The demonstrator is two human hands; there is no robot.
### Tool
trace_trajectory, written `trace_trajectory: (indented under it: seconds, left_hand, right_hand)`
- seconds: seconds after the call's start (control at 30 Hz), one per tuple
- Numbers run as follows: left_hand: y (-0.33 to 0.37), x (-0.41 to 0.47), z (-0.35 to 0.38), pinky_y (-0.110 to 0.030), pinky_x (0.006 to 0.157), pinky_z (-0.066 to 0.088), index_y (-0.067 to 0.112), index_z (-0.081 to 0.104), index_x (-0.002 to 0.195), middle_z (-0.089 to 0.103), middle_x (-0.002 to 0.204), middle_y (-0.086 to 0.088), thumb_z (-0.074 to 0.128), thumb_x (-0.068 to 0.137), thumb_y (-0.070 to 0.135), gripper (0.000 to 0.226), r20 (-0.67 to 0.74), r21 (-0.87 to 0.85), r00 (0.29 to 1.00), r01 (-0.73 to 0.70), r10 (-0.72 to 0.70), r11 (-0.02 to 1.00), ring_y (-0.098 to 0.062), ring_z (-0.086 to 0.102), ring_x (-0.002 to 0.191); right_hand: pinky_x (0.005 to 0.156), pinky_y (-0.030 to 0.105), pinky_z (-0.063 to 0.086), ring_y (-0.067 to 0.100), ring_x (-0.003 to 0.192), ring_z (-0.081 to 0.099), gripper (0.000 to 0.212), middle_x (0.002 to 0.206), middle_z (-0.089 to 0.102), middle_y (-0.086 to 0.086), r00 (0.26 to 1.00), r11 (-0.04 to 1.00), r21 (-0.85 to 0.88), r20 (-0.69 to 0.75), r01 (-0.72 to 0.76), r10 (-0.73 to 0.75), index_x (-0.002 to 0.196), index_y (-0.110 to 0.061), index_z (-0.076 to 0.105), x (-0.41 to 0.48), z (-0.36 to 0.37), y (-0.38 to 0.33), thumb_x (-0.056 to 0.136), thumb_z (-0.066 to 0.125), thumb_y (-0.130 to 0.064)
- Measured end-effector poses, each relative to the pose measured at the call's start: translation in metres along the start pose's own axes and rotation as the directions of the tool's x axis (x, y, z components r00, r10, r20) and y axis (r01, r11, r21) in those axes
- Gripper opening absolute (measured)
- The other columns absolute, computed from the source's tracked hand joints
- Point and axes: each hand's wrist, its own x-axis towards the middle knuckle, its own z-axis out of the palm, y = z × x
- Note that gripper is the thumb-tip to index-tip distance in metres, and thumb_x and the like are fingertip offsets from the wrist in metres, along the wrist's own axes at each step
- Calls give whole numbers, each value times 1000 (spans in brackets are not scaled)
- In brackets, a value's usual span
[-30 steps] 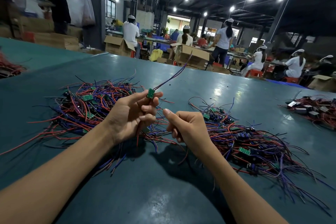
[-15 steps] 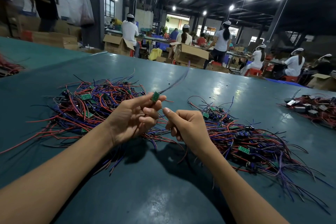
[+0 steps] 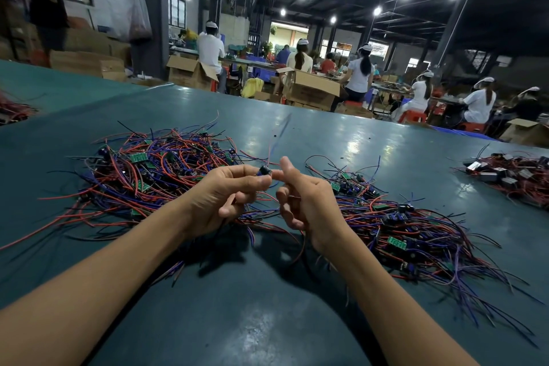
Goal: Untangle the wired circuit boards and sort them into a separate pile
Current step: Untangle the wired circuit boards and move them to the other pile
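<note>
wired board (image 3: 263,172) pinched between thumb and forefinger of the left hand (image 3: 225,196), above the table (image 3: 267,321) between left pile (image 3: 142,169) and right pile (image 3: 401,226), its blurred wires running up and away, right hand (image 3: 309,202) just beside it, thumb raised, fingers curled, grip on any wire unclear

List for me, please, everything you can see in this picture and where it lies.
table: one, teal, across the foreground
left pile of wired circuit boards: one, red and purple wires with green boards, left of the hands
right pile of wired circuit boards: one, same colours, right of the hands
pile of wired modules: one, black and white with red wires, far right
wire bundle: one, red, far left edge
cardboard boxes: several, brown, beyond the table
workers: several, white tops, background benches
held wired circuit board: one, dark, between the hands
left hand: pinches it
right hand: curled round its wires
</note>
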Motion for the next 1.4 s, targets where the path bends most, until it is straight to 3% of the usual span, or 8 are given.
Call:
trace_trajectory:
  seconds: [0.1, 0.3, 0.63, 0.83, 1.1, 1.23, 1.3, 1.4]
  left_hand:
    - [-5, -3, 4, -11, 26, 25, 9, 61, 88, 57, 58, 8, 72, 83, 13, 13, 41, 105, 998, 47, -51, 993, 0, 39, 37]
    - [-11, -2, 8, -13, 30, 28, 7, 78, 100, 67, 80, -3, 72, 87, 31, 28, 42, 132, 995, 89, -95, 987, -3, 42, 43]
    - [-12, 2, -1, -16, 32, 35, 9, 78, 94, 70, 77, -12, 75, 82, 20, 17, -148, 117, 970, -178, 195, 977, -9, 51, 43]
    - [-23, 0, 0, -24, 34, 44, 13, 72, 98, 74, 80, -7, 65, 98, 16, 8, -112, 662, 869, -296, 482, 688, -25, 66, 49]
    - [-28, 3, 1, -17, 46, 43, 19, 71, 84, 70, 64, 0, 62, 101, 24, 20, -2, 787, 881, -290, 473, 544, -19, 61, 39]
    - [-30, 0, 4, -19, 46, 47, 20, 72, 86, 68, 61, 3, 62, 101, 26, 19, 97, 824, 889, -324, 447, 465, -13, 61, 39]
    - [-28, -2, 7, -23, 46, 48, 18, 73, 88, 66, 59, 4, 62, 100, 25, 18, 124, 838, 877, -342, 463, 424, -9, 59, 41]
    - [-23, -7, 13, -18, 50, 40, 13, 74, 87, 62, 61, 8, 65, 99, 20, 16, 105, 873, 769, -375, 630, 312, -2, 54, 49]
  right_hand:
    - [44, 19, 22, 7, 48, 39, 41, 61, 48, -7, 994, 989, 100, 38, -107, 104, 105, -19, 79, 2, -3, -1, 82, 75, -53]
    - [45, 19, 30, 7, 47, 42, 15, 63, 51, -5, 994, 975, 221, -98, -21, 44, 88, -14, 80, 2, -11, -9, 91, 69, -24]
    - [40, 24, 34, 13, 54, 55, 11, 67, 64, 1, 876, 964, 234, -483, 128, 1, 83, -5, 79, 3, -34, -19, 84, 74, -16]
    - [47, 29, 50, 21, 65, 70, 16, 77, 74, 11, 826, 983, -76, -535, 166, -180, 87, -1, 75, -8, -61, -43, 89, 74, -17]
    - [37, 23, 49, 17, 47, 68, 15, 63, 72, 17, 683, 949, -277, -723, -152, -102, 76, 7, 70, -43, -153, -61, 82, 77, -4]
    - [57, 45, 60, 30, 48, 67, 23, 54, 69, 14, 615, 874, -317, -788, -369, -26, 66, 3, 70, -48, -160, -35, 80, 82, -11]
    - [65, 52, 59, 29, 47, 65, 30, 52, 68, 10, 580, 848, -358, -811, -391, -75, 61, -2, 70, -52, -157, -31, 80, 82, -23]
    - [66, 41, 58, 23, 55, 65, 33, 56, 68, 1, 462, 781, -522, -818, -344, -343, 66, -15, 69, -53, -143, -35, 84, 72, -43]
